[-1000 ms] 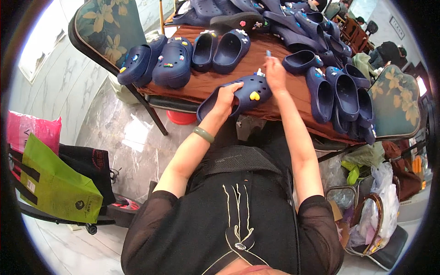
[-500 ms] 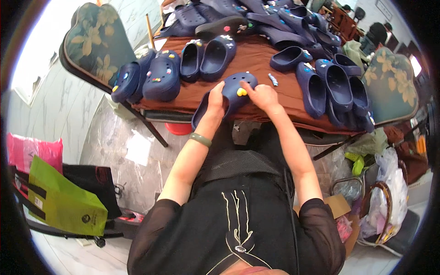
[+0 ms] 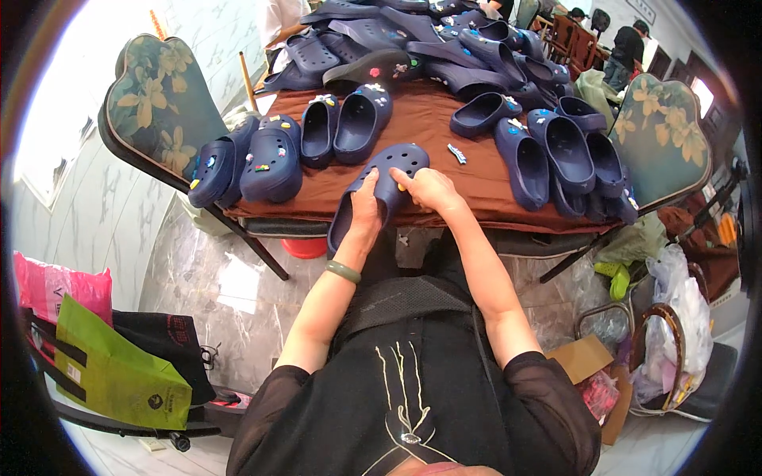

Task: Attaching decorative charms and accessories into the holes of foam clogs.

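Note:
A navy clog with round holes (image 3: 390,176) lies at the near edge of a table under a brown cloth (image 3: 429,135). My left hand (image 3: 364,208) grips its left side and heel, a green bangle on that wrist. My right hand (image 3: 429,189) rests on the clog's right side, fingers curled over the upper. A small blue charm (image 3: 456,152) lies on the cloth just right of the clog. No charm shows on the clog's upper.
Several navy clogs with coloured charms (image 3: 274,155) stand at the left, more (image 3: 556,155) at the right and a heap behind. Floral chairs (image 3: 155,111) flank the table. A green bag (image 3: 111,373) and pink bag (image 3: 51,282) stand lower left; plastic bags (image 3: 671,333) lower right.
The clog has been turned: the yellow charm seen on its upper earlier no longer shows. My right hand has come back from reaching across the table onto the clog.

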{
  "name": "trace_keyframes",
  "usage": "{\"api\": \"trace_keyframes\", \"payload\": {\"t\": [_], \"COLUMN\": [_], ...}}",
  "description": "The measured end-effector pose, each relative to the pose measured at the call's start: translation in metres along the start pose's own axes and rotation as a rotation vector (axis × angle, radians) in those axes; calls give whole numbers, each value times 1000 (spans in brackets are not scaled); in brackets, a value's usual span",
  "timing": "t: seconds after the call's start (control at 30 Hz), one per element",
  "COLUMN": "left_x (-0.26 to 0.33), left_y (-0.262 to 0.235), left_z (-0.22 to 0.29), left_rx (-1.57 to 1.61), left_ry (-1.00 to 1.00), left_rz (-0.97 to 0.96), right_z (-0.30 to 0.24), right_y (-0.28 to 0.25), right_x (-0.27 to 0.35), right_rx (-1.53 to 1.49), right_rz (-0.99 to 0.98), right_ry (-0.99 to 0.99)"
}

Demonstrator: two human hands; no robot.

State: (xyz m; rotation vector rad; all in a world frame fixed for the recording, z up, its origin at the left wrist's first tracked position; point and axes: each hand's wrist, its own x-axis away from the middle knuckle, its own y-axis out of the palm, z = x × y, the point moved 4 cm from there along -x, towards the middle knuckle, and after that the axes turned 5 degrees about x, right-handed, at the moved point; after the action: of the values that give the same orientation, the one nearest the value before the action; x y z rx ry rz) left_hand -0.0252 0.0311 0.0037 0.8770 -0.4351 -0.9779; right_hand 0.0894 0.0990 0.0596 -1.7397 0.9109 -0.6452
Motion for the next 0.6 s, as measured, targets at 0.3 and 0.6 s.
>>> {"api": "trace_keyframes", "payload": {"t": [0.3, 0.6], "left_x": [0, 7], "left_y": [-4, 8], "left_z": [-3, 2], "left_rx": [51, 29], "left_ry": [-76, -133], "left_rz": [-90, -130], "right_z": [10, 15], "right_y": [32, 45], "right_x": [10, 11], "right_rx": [-793, -1056], "right_rz": [-133, -190], "right_ry": [44, 64]}}
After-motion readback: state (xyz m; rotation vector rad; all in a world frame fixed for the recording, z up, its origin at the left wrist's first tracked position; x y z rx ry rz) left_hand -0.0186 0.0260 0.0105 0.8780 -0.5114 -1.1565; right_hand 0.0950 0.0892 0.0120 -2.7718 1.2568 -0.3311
